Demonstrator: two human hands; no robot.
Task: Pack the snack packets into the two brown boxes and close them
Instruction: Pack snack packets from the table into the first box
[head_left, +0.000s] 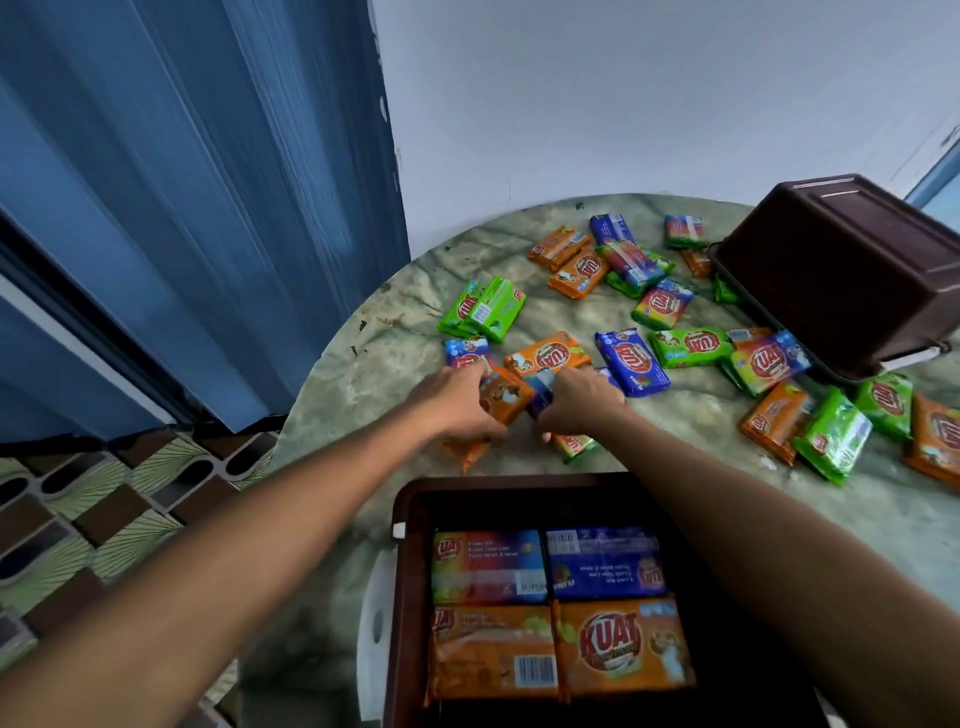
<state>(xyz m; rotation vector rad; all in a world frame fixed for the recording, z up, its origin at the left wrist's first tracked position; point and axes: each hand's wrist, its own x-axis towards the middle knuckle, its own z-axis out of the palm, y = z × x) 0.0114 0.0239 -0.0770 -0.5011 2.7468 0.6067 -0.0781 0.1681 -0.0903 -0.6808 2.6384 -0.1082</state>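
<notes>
My left hand (457, 405) clamps an orange packet (506, 397), my right hand (582, 402) a blue packet (540, 395) — loose holds could drop them beside the box (410, 519).

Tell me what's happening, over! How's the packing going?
Left hand grips an orange packet, right hand a blue packet. Near box holds four. Far box upside down on loose packets.

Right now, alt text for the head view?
Both hands gather snack packets: left hand grips an orange packet, right hand a blue packet. Open brown box below holds four packets; second brown box lies overturned.
</notes>
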